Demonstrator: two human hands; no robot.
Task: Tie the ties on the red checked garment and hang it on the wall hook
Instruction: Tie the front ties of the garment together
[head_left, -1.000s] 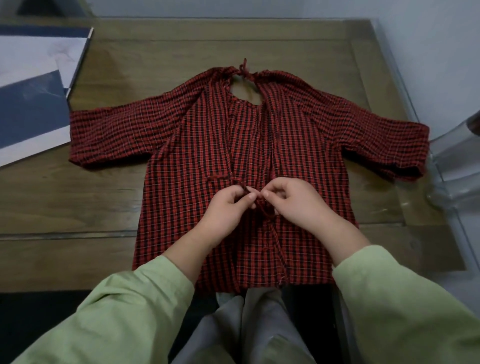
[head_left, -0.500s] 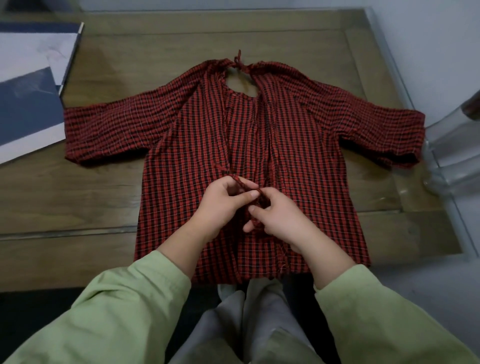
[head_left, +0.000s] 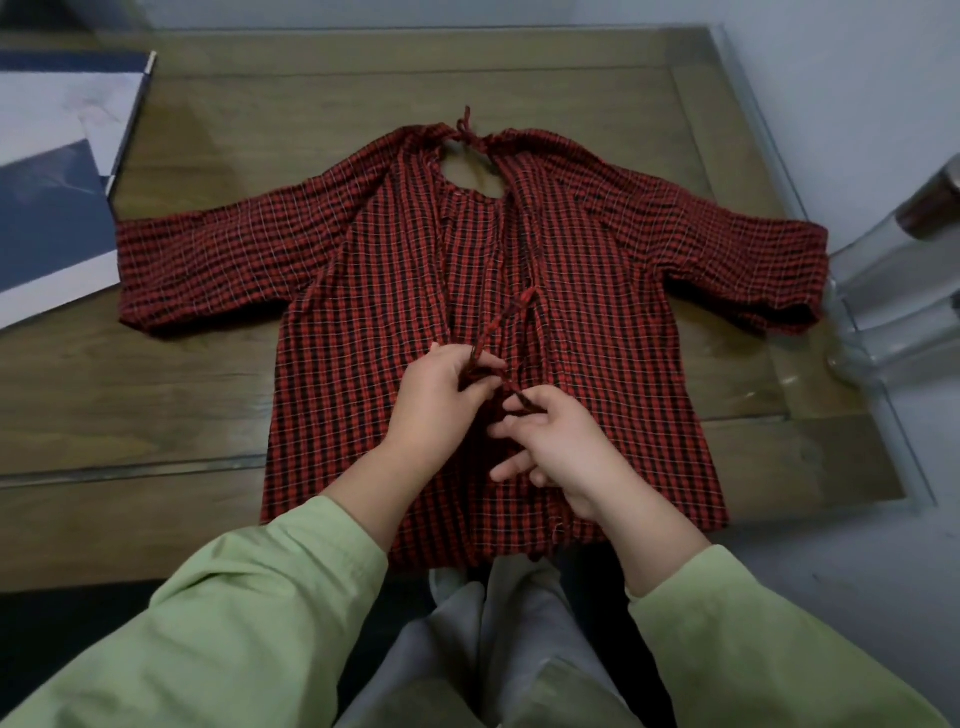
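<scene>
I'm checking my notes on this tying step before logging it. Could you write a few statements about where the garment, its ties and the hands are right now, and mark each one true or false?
1. The red checked garment lies spread flat on the wooden table. True.
2. The neck tie at the collar is already knotted. True.
3. Both hands are off the garment. False: the left hand and right hand each pinch a strand of the waist tie.
4. The garment hangs on a wall hook. False: it is on the table; no hook is in view.
5. A blue and white booklet lies beside one sleeve. True.
</scene>
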